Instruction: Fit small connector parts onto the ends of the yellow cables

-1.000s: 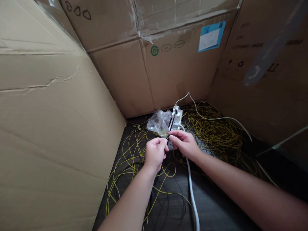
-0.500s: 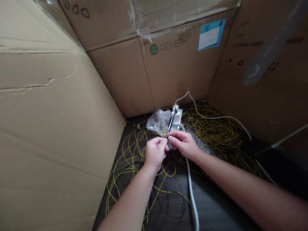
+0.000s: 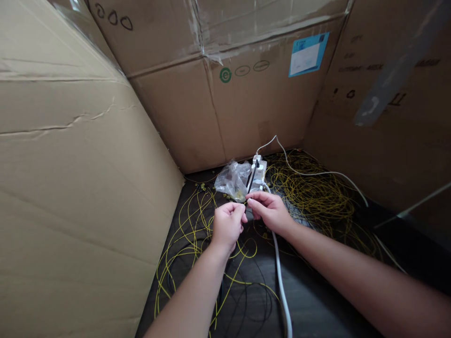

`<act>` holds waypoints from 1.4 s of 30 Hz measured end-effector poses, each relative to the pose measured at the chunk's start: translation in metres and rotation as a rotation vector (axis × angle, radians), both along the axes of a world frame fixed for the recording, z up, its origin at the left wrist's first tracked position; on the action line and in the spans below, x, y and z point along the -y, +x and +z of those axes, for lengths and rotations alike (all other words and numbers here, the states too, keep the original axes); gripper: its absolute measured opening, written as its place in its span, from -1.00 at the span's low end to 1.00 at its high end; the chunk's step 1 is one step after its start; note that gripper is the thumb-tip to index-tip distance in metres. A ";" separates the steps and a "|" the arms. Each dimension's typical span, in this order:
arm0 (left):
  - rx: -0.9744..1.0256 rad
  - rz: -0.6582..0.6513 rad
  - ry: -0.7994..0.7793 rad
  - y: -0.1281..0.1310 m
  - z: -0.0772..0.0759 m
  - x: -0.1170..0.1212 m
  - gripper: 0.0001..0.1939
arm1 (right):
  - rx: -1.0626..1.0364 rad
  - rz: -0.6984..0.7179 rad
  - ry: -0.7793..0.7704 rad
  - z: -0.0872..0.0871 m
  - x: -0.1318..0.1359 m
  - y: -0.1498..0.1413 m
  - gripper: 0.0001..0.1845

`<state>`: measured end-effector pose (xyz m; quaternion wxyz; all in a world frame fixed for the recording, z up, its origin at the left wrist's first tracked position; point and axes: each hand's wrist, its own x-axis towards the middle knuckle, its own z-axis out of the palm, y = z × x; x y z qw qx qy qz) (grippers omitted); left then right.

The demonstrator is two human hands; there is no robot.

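My left hand [image 3: 228,225] is closed in a pinch, thumb against the bent fingers. Close on its right, my right hand [image 3: 269,211] pinches with thumb and index finger, its fingertips almost touching the left ones. A thin black cord [image 3: 252,177] runs down from the power strip [image 3: 260,171] to these fingertips, and a small dark bit of it shows between the hands. Its end is hidden by my fingers. Just beyond lies a crumpled clear plastic bag [image 3: 232,180] with small yellowish pieces inside.
Loops of thin yellow cable [image 3: 183,234] spread over the dark floor at left, with a dense tangle of yellow cable [image 3: 313,188] at right. A thick white cable [image 3: 278,272] runs toward me. Large cardboard boxes stand at left [image 3: 70,211], behind [image 3: 260,108] and at right [image 3: 380,141].
Both hands keep their pinch and have barely moved. The view has shifted very slightly.
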<state>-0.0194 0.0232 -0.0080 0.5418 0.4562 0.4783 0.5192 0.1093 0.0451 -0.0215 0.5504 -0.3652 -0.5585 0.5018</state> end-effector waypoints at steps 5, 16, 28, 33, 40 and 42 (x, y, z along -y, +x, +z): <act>-0.019 -0.014 0.017 0.000 0.000 0.000 -0.75 | 0.000 0.024 -0.001 0.001 0.000 0.000 -0.72; -0.037 -0.022 0.022 0.000 0.001 -0.001 -0.77 | 0.036 0.064 0.026 -0.001 0.001 0.001 -0.75; -0.090 -0.007 0.052 -0.001 -0.002 -0.001 -0.76 | -0.026 -0.008 0.044 0.002 0.005 -0.003 -0.77; -0.152 -0.003 0.093 -0.003 -0.006 -0.002 -0.76 | 0.016 -0.112 0.062 0.000 0.003 -0.001 -0.80; -0.041 0.007 -0.006 0.000 0.002 -0.001 -0.71 | -0.008 -0.009 0.113 0.007 0.003 0.001 -0.86; -0.002 -0.011 -0.026 0.000 0.006 0.000 -0.71 | -0.019 0.041 0.099 0.010 0.004 0.002 -0.86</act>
